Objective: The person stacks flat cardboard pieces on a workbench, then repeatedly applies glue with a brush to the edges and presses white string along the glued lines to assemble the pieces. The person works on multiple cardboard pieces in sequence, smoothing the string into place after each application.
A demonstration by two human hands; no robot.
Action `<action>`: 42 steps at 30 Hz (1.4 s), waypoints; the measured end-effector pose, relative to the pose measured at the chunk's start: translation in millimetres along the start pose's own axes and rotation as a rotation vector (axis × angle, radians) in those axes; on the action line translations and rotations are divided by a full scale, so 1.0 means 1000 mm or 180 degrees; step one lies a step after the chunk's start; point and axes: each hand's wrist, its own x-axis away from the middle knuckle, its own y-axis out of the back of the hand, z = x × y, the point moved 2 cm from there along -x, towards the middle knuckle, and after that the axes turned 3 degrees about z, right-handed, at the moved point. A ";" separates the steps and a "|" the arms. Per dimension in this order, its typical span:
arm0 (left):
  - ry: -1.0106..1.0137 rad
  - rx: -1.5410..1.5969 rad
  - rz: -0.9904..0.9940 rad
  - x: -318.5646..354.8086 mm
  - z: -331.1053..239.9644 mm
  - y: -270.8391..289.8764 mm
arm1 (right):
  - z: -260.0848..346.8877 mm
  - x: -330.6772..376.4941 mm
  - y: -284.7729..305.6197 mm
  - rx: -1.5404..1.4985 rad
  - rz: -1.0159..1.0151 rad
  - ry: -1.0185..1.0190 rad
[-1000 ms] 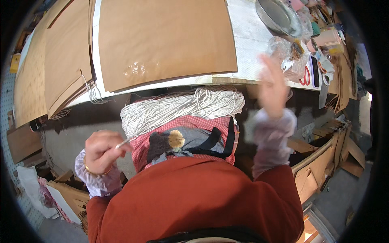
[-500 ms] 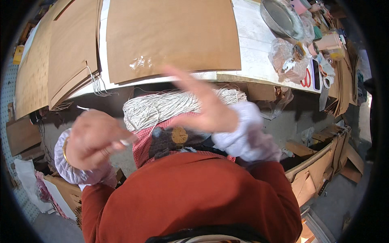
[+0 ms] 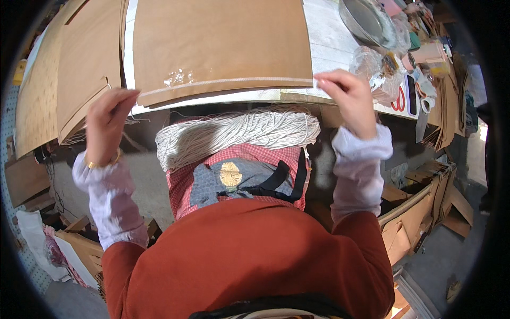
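Observation:
A white cord (image 3: 228,82) runs taut between my two hands, just above the near edge of a stack of brown paper sheets (image 3: 223,42). My left hand (image 3: 108,119) pinches one end by the sheets' left corner. Beyond the right corner, my right hand (image 3: 355,103) has its fingertips closed on the other end. Across my lap lies a thick hank of white cord (image 3: 239,130), resting on red checked cloth (image 3: 180,191) with a grey patch. A wet-looking shiny spot shows on the top sheet, behind the stretched cord.
More brown sheets (image 3: 87,64) lie at the left, with cord ends hanging below them. On the white table's right stand a metal basin (image 3: 366,24), a plastic bag (image 3: 366,64), red-handled scissors (image 3: 398,100) and a phone (image 3: 410,94). Cardboard boxes (image 3: 409,223) stand at lower right.
My hands have moved apart and forward from above my lap to either side of the sheets. The cord now stretches between them, and the hank is in full view.

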 end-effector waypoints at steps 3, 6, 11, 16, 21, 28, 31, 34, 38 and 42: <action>0.0599 0.0221 0.0064 -0.020 0.040 -0.046 | -0.043 -0.028 -0.017 -0.0144 -0.0067 -0.0553; 0.0675 0.0250 0.0026 -0.017 0.061 -0.074 | -0.080 -0.038 -0.036 0.0359 -0.0369 -0.0281; -0.0346 -0.1279 -0.0975 -0.009 0.051 -0.080 | -0.090 -0.033 -0.033 -0.0266 -0.0463 -0.0290; -0.0904 -0.1792 -0.0837 -0.011 0.032 -0.084 | -0.075 -0.028 -0.037 -0.1676 0.0190 -0.0722; -0.0742 -0.0862 -0.0377 -0.003 0.037 -0.088 | -0.070 -0.027 -0.055 0.0784 -0.1338 -0.0028; -0.0621 -0.0686 0.0357 -0.008 0.029 -0.066 | -0.044 -0.035 -0.057 0.1538 -0.0317 0.1775; -0.0301 -0.0111 0.0672 -0.020 0.025 -0.055 | -0.054 -0.046 -0.056 0.0183 -0.0183 0.0487; 0.0865 0.0280 0.0373 -0.031 0.037 -0.064 | -0.068 -0.051 -0.061 -0.0216 -0.0477 -0.0031; 0.0734 -0.0823 -0.0320 -0.030 0.047 -0.088 | -0.063 -0.054 -0.076 0.1964 -0.0873 0.0385; 0.0485 -0.1660 -0.0437 -0.022 0.021 -0.104 | -0.024 -0.051 -0.102 0.2904 -0.1731 0.0065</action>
